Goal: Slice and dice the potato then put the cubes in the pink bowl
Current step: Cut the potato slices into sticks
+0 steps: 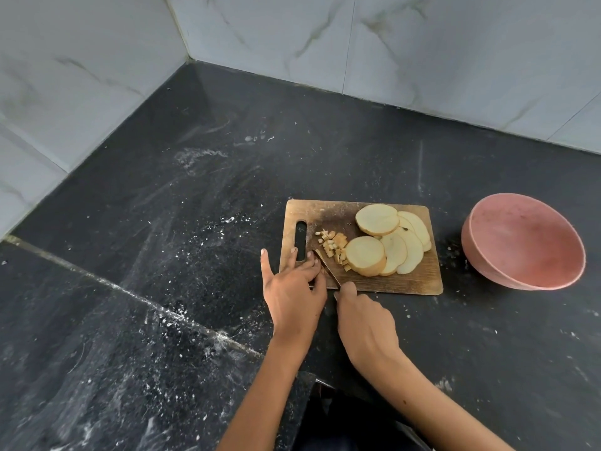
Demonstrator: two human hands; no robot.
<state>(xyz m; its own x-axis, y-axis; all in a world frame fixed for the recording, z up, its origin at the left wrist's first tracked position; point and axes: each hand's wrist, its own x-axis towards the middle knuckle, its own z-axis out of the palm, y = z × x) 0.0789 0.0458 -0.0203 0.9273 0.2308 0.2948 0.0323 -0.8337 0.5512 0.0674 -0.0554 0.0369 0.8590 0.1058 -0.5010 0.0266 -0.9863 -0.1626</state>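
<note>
- Counter (162, 222): dark stone, dusted with pale specks; a seam crosses the left near part.
- Left hand (292, 288): rests flat on the near-left corner of the board, fingers straight and spread toward the handle slot, holding nothing that shows. What lies under the fingertips beside the blade cannot be told.
- Cutting board (390, 281): wooden, long axis left to right, handle slot at the left end.
- Knife (327, 268): blade slants from the right hand up and left, tip just beside the left fingertips.
- Cubes (333, 247): small loose pile on the board, just beyond the blade and right of the slot; none seen in the bowl.
- Right hand (364, 323): curled round the knife handle at the board's near edge; the nearer hand to the slices.
- Potato slices (387, 242): overlapping rounds right of the cubes, touching the pile's edge; judged next for dicing.
- Pink bowl (527, 281): on the counter right of the board, apart from it, on the right hand's side.
- Writing, brands: none readable.
</note>
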